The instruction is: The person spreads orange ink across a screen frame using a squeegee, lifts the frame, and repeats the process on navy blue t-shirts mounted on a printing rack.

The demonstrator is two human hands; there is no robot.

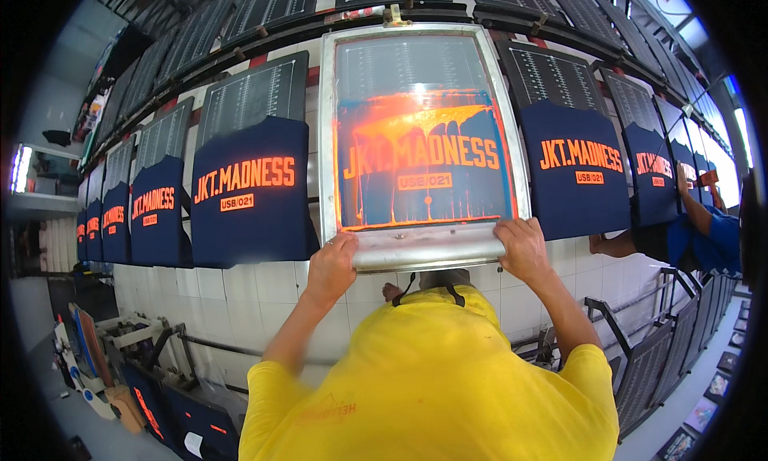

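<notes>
A silver metal screen-printing frame (428,251) lies in front of me over a navy garment on a board. Bright orange ink (420,123) is smeared in a thick band across the mesh, with drips running down toward the near bar. Orange block lettering shows through the mesh below that band. My left hand (334,262) has its fingers curled over the near left corner of the frame. At the near right corner my right hand (524,246) grips the same frame. Whether the mesh touches the fabric I cannot tell.
Navy shirts with orange lettering, such as one at left (252,193) and one at right (572,173), lie on black boards in a long row. A co-worker in blue (712,237) bends at the far right. More black racks (664,365) stand behind on the right.
</notes>
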